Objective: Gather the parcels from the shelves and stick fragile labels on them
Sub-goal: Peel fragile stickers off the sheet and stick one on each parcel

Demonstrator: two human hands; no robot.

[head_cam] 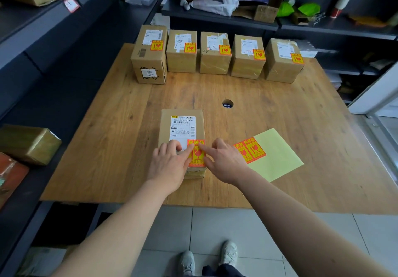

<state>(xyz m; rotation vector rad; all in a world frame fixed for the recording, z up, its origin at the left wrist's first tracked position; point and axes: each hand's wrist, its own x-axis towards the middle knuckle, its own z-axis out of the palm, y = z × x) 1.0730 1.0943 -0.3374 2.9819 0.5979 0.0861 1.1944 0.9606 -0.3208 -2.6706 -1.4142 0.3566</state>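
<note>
Orange-and-yellow fragile label (197,153) goes onto the brown cardboard parcel (182,126) at the wooden tabletop's (120,139) six o'clock: left hand (170,164) and right hand (224,160), fingers spread, press its edges flat so it bonds.

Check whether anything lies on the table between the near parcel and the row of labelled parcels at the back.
Nothing visible does. Both hands, left hand and right hand, press a fragile label onto the near parcel. Bare table separates it from the back row; only a cable hole sits there, off right.
</note>
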